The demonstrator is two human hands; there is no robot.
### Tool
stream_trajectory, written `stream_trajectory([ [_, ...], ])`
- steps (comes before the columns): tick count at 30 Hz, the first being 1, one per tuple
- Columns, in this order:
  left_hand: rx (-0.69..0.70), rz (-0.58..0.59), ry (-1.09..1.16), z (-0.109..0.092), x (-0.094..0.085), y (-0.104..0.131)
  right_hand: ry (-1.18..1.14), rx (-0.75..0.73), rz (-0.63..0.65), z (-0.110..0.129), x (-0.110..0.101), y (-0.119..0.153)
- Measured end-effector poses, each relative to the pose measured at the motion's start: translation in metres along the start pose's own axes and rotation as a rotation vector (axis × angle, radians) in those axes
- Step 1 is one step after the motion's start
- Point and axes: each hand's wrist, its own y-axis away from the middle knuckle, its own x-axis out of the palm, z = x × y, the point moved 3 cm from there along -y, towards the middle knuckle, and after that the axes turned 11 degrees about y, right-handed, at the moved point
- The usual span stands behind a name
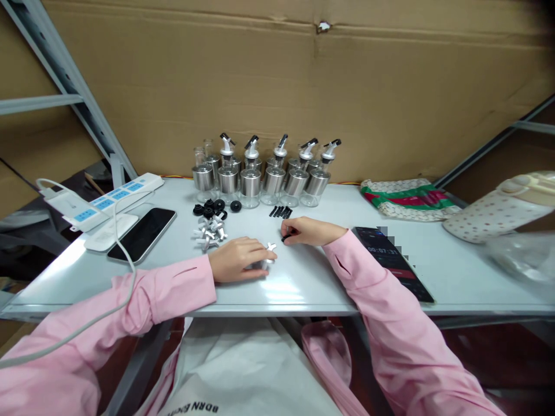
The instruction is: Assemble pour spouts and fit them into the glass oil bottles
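My left hand (243, 259) is closed on a small silver spout piece (270, 248) above the table's middle. To its right, my right hand (307, 231) pinches a small black part (286, 237). Several black levers (281, 211) lie in a row just beyond my right hand. A pile of silver spout pieces (210, 232) is beyond and left of my left hand, with several black round caps (208, 209) behind it. Steel-sleeved glass bottles (250, 184) stand at the back, several topped with silver and black pourers (252, 148).
On the left are a power strip (117, 199), a white cable (122, 248) and a phone (144, 234). A second phone (392, 263), a patterned cloth (410, 199), a spotted tumbler (498, 208) and a plastic bag (526, 257) lie on the right.
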Motion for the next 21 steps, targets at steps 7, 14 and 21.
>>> stream_trajectory([
  [7, -0.007, 0.008, 0.0, -0.0004, -0.0003, 0.0002, 0.005, 0.006, -0.003, -0.0009, -0.0004, 0.0003],
  [14, 0.007, 0.0, -0.007, -0.0009, -0.0003, -0.0005, 0.028, -0.001, -0.042, -0.0052, 0.002, -0.0041],
  [21, 0.003, 0.003, -0.006, -0.0014, -0.0006, -0.0004, 0.047, 0.005, -0.067, -0.0026, -0.0012, -0.0015],
])
